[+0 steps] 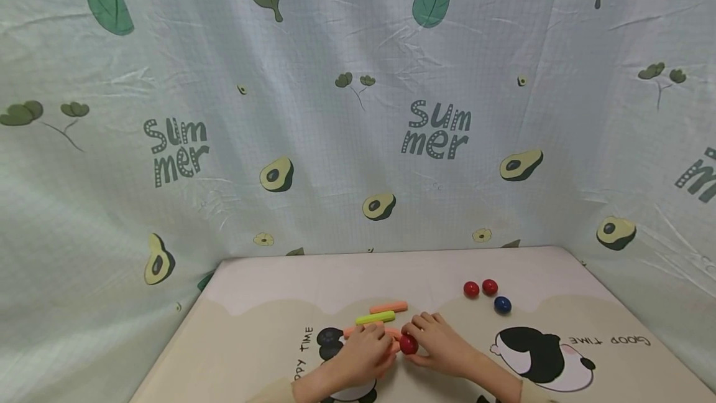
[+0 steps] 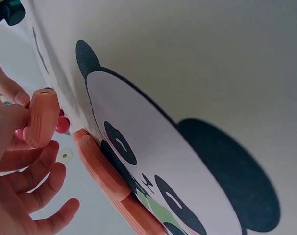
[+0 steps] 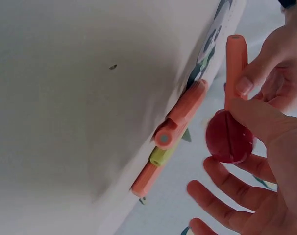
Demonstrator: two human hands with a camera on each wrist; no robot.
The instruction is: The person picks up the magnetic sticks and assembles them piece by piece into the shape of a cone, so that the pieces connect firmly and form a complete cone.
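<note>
An orange ridged stick (image 3: 235,68) is pinched by the left hand (image 1: 366,353), its end seen close in the left wrist view. My right hand (image 1: 442,347) holds a red ball (image 3: 230,137) between thumb and fingers, and the stick's lower end meets the ball in the right wrist view. Both hands are close together above the table. Beyond them lie a yellow-green stick (image 1: 375,318) and another orange stick (image 1: 388,307). More orange sticks (image 2: 103,169) lie beside the printed panda, partly hidden by the hands in the head view.
Two red balls (image 1: 472,290) and a dark blue ball (image 1: 502,305) sit toward the back right of the table (image 1: 252,322). A printed curtain (image 1: 324,142) hangs behind the table's back edge and along its sides.
</note>
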